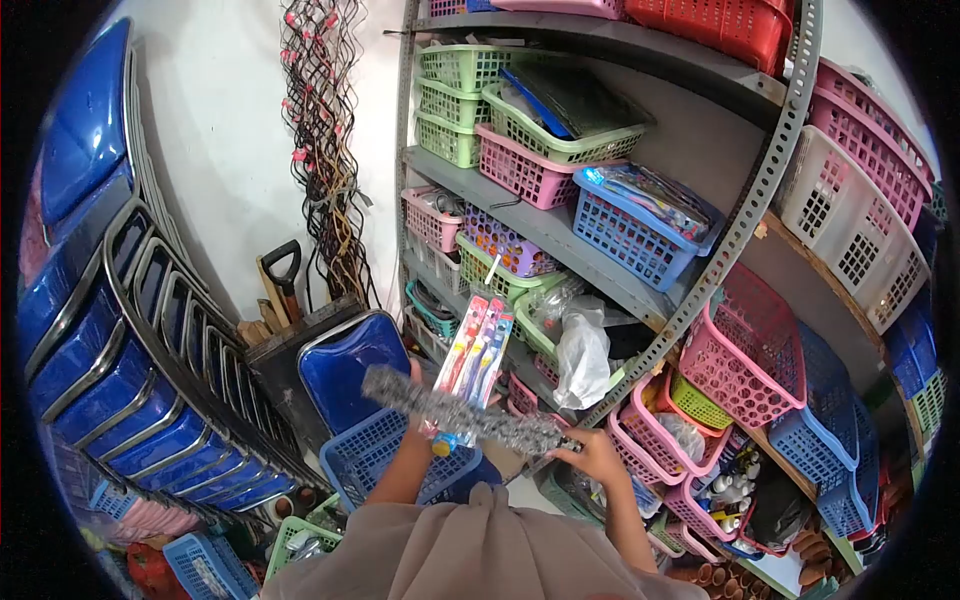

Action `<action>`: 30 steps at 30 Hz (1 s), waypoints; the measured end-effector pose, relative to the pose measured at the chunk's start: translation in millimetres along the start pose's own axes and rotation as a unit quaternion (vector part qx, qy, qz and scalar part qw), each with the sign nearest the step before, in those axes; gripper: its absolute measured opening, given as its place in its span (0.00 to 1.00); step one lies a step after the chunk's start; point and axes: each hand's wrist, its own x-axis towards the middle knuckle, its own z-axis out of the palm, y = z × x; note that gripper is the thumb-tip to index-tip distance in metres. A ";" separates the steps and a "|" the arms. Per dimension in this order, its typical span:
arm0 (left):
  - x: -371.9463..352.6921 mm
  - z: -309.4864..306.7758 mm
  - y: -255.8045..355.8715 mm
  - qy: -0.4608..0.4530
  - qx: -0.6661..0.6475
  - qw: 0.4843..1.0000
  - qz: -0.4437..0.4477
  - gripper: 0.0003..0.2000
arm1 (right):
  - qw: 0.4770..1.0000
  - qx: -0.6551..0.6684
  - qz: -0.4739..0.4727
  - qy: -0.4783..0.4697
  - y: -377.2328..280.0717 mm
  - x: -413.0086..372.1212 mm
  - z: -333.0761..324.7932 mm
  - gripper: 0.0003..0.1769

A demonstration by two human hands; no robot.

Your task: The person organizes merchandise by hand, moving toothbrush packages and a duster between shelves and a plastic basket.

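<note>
Both hands up in front of the metal shelf [560, 235]. Left hand [414, 402] was closed round the left part of a long glittery strip [465, 412], fingers mostly hidden behind it. Right hand [590, 456] pinched the strip's other end. The strip was held level, slightly lower on the right, above a blue basket [372, 452]. Toothbrush packs [476, 348] - red and blue - rose tilted from behind the strip by the left hand; which fingers gripped them, could not tell. White plastic bag [583, 357] hung just right of the packs. Stacked blue chairs [110, 370] stood well to the left.
</note>
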 end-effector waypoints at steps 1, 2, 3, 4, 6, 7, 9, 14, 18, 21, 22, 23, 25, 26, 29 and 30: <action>-2.0 -3.9 -2.0 -0.001 0.001 1.000 -0.001 0.48 | 1.000 0.000 0.000 0.001 0.3 0.4 1.8 0.23; -2.2 1.4 -3.2 0.073 -0.053 0.996 0.010 0.48 | 0.998 0.019 0.035 0.050 1.0 0.1 5.5 0.23; 0.0 6.8 -4.3 0.145 -0.106 0.984 0.020 0.48 | 0.992 0.038 0.070 0.099 1.9 -0.5 8.9 0.23; 1.2 13.7 -6.9 0.135 -0.057 0.989 0.022 0.48 | 0.988 -0.037 0.100 0.109 2.6 -1.7 12.3 0.23; 7.6 11.3 -8.0 0.106 0.024 0.994 0.030 0.47 | 0.996 -0.017 0.054 0.067 2.0 -5.9 9.6 0.24; 9.7 7.4 -7.8 0.079 0.104 0.990 0.045 0.47 | 1.000 0.004 0.004 0.017 2.5 -7.5 7.9 0.24; 8.9 6.5 -4.1 0.042 -0.193 0.980 0.007 0.46 | 0.998 0.026 -0.045 0.020 2.9 -6.3 4.7 0.23; 17.9 2.2 -7.8 0.123 -0.063 0.990 0.007 0.44 | 0.992 0.017 0.065 0.110 3.9 -6.8 4.2 0.25; 38.1 17.1 -10.6 -0.006 0.022 1.000 -0.020 0.46 | 0.993 -0.014 0.001 0.115 10.8 -11.7 6.4 0.25; 44.5 27.6 -11.7 0.032 -0.150 0.987 -0.041 0.47 | 0.995 0.010 -0.072 0.075 4.8 -14.3 -4.0 0.25; 46.9 23.3 -12.6 0.025 -0.119 0.992 -0.042 0.47 | 0.996 0.030 -0.019 0.080 4.5 -15.0 -8.2 0.25; 50.7 16.1 -13.5 0.019 -0.088 0.995 -0.045 0.47 | 0.995 0.050 0.035 0.084 4.1 -14.6 -10.5 0.25; 58.3 2.4 -13.8 0.111 -0.189 0.974 -0.051 0.45 | 0.991 0.002 0.092 0.096 2.7 -13.0 -9.1 0.25; 58.9 5.7 -14.4 0.082 -0.185 0.978 -0.060 0.45 | 0.988 0.014 0.097 0.120 0.8 -12.0 -5.9 0.26; 62.2 27.2 -22.7 0.015 -0.038 0.999 -0.030 0.45 | 0.992 0.024 0.038 0.119 -3.6 -12.4 -7.1 0.26; 65.7 24.4 -19.9 -0.064 -0.125 0.988 -0.072 0.45 | 0.995 0.024 -0.024 0.089 -5.8 -14.7 -7.1 0.26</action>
